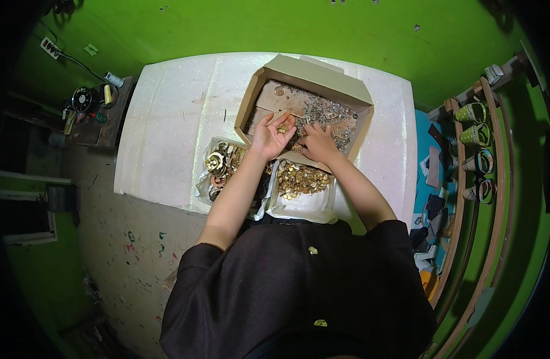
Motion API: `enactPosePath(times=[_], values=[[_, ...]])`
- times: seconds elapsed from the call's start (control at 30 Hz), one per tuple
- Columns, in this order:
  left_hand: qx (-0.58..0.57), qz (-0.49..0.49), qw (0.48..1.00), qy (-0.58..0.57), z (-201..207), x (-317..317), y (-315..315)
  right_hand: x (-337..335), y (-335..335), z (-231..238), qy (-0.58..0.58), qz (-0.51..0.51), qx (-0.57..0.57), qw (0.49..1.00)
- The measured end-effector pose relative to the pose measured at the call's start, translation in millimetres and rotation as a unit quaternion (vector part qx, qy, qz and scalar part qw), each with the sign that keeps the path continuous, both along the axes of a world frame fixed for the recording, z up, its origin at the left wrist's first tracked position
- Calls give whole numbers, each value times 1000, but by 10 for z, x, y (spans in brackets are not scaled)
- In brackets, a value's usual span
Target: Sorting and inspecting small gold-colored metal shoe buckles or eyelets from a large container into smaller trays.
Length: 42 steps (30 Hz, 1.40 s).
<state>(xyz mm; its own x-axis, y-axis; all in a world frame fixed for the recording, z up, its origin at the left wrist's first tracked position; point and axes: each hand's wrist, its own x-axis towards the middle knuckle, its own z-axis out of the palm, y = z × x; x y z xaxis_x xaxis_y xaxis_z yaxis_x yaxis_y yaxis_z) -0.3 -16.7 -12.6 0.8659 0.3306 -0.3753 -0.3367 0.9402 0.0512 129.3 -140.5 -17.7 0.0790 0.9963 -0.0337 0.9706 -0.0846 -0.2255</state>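
Note:
My left hand [273,136] is palm up over the near side of an open cardboard box [244,112]. Its fingers curl loosely around some small gold-coloured metal pieces [282,128] in the palm. My right hand [318,143] reaches palm down into the box beside it, fingers bent and apart, touching the loose bits there. What lies under its fingertips is hidden. Many small silver and dark metal pieces [341,119] are scattered over the box's bottom. Below my right wrist, a clear plastic-lined tray holds a heap of gold-coloured pieces [303,179].
Left of my left forearm, another lined container holds larger gold and silver-coloured parts [216,161]. All stand on a white sparkly table [167,131]. A wooden rack with sandals [471,113] stands right, and a small bench with thread spools [110,94] left. Behind is a green wall [227,30].

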Motion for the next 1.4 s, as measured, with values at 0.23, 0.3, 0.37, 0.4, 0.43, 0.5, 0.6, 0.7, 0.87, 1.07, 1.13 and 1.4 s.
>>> enactPosePath(times=[0.23,0.3,0.37,0.4,0.43,0.5,0.6,0.7,0.87,1.07,1.13,1.4], values=[[-4,-2,1000,-2,-1,3,0,18,7,-30,45,-5,-5,999],[-5,-1,1000,-2,0,-3,0,13,19,-46,34,-4,0,999],[-4,-3,1000,3,1,-7,-3,16,11,-48,45,-7,-1,999],[-3,-3,1000,4,0,-6,-4,18,4,-44,55,-10,0,998],[-3,-4,1000,5,-1,-3,-3,19,0,-41,55,-10,0,998],[-4,-4,1000,6,-2,-3,-5,18,-11,-28,79,-24,36,996],[1,-3,1000,1,-15,-2,2,7,-24,9,118,-52,49,991],[4,-5,1000,2,-24,8,3,35,-29,-34,143,-64,56,986],[12,-3,1000,-2,-30,-7,8,5,-48,-12,155,-95,139,973],[1,-3,1000,3,-9,-1,2,-7,-59,-21,160,-111,202,960],[2,-5,1000,3,-9,1,7,-3,-52,-29,162,-115,232,952],[6,-3,1000,11,-20,-1,8,8,-68,-81,82,-136,134,978]])
